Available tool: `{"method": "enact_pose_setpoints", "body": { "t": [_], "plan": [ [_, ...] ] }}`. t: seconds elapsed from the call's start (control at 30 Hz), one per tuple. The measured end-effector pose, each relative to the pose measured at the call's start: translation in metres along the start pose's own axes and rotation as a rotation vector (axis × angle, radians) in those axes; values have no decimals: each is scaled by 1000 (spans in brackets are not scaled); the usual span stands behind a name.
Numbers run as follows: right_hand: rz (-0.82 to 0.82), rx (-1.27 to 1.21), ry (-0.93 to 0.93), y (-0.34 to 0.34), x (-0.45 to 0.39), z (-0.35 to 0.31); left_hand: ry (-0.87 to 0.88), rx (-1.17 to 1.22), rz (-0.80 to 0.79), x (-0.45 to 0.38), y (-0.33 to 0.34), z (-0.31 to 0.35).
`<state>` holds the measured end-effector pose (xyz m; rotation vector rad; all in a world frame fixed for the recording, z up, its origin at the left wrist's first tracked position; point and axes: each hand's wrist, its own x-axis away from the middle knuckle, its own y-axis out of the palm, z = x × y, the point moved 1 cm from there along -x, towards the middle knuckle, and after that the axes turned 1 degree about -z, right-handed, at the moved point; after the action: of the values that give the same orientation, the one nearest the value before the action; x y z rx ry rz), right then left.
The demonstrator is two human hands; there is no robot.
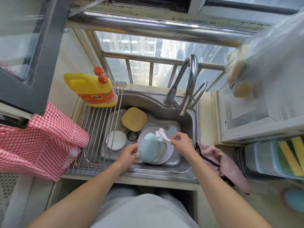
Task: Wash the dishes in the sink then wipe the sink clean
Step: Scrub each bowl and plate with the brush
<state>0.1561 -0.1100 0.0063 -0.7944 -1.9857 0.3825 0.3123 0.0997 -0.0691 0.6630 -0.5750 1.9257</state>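
Over the steel sink, my left hand grips the near edge of a light blue ribbed bowl, turned bottom-up above a grey plate. My right hand pinches the handle of a white dish brush, whose bristles touch the bowl's far side. A yellow square dish lies at the back of the sink. A white round bowl sits left of the drain.
A roll-up drying rack covers the sink's left part, carrying a yellow detergent bottle. The faucet arches over the back right. A pink cloth hangs right, a red checked cloth left. Sponges sit in a bin.
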Motion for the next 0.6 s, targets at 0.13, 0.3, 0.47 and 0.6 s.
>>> {"method": "enact_pose_setpoints", "body": {
  "t": [0.13, 0.3, 0.47, 0.6],
  "plan": [
    [-120, -17, -79, -10, -4, -16, 18, 4, 6, 1, -6, -2],
    [-70, 47, -28, -15, -13, -10, 11, 2, 3, 2, -4, 3],
    [-114, -15, -33, -9, -19, -10, 1, 9, 9, -1, -2, -1],
    [-92, 10, -6, -3, -19, -8, -34, 36, 14, 0, 3, 1]
  ]
}}
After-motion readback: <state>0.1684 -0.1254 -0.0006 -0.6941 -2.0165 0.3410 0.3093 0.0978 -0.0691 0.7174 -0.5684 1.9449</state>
